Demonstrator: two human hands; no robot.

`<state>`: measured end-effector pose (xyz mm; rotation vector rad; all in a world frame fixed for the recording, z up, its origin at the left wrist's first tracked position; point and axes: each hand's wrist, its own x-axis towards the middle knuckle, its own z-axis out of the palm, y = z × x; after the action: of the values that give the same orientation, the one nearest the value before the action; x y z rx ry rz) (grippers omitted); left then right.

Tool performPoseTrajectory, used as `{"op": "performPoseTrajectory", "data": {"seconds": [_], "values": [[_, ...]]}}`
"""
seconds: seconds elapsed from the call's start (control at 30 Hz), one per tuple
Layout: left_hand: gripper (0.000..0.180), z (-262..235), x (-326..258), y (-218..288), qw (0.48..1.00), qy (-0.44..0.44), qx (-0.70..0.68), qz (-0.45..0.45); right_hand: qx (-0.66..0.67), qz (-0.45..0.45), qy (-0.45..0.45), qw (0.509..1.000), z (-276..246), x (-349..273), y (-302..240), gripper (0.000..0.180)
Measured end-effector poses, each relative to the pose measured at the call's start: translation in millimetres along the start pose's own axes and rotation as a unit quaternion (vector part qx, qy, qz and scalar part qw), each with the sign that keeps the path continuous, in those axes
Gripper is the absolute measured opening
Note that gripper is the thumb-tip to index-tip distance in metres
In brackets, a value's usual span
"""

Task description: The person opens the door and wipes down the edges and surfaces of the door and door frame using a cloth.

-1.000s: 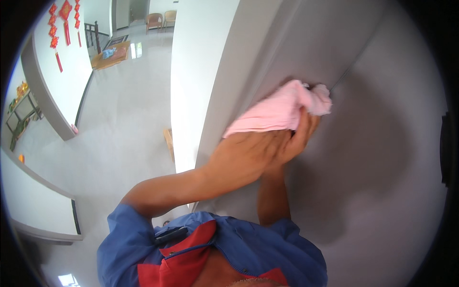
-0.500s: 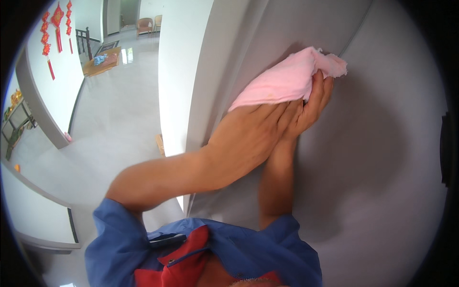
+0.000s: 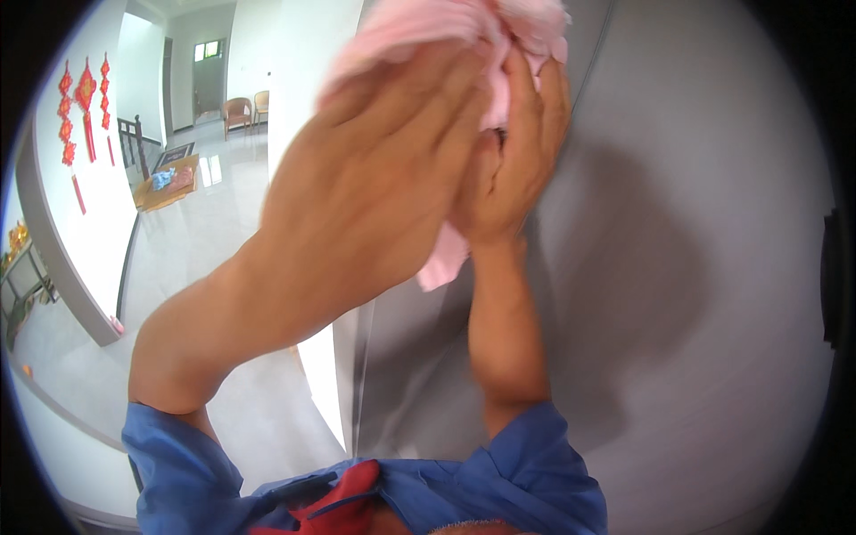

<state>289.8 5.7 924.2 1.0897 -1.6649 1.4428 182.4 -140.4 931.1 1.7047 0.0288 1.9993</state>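
A pink cloth (image 3: 406, 28) is bunched up at the top of the picture, partly cut off by the upper edge. My left hand (image 3: 370, 160) shows its back, large and near, with its fingers pressed into the cloth. Beside it on the right, my right hand (image 3: 524, 165) has its fingers bent over the cloth's right part. A loose pink corner hangs below, between the two wrists. Both hands are raised in front of a smooth grey panel (image 3: 678, 232); whether the cloth touches it I cannot tell.
Past the white wall edge at left, a tiled floor (image 3: 214, 259) runs back to two chairs (image 3: 238, 114) and a door. Red hanging ornaments (image 3: 86, 98) decorate a white wall. Flattened cardboard (image 3: 169, 189) with cloths lies near a dark railing (image 3: 132, 143). A dark fitting sits at the far right.
Both hands have moved up and to the left in the picture with the cloth, and look larger. The cloth is more bunched, and a corner now dangles beneath the hands.
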Motion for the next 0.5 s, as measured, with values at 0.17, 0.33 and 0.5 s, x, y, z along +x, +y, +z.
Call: {"op": "performPoseTrajectory", "data": {"seconds": [0.17,0.33,0.5], "values": [[0.053,21.6,58.0,-14.0,0.99,-0.029,0.073,0.12,-0.024,0.067,0.0,0.997,-3.0,36.1,57.5,0.047],[0.048,-58.2,94.6,-39.5,0.932,-0.167,0.243,0.213,-0.004,0.029,-0.003,1.0,8.0,75.6,42.2,0.045],[0.052,-46.3,80.0,-87.2,0.981,0.007,0.141,0.131,-0.039,-0.066,0.009,0.997,39.9,110.1,-9.5,0.049]]}}
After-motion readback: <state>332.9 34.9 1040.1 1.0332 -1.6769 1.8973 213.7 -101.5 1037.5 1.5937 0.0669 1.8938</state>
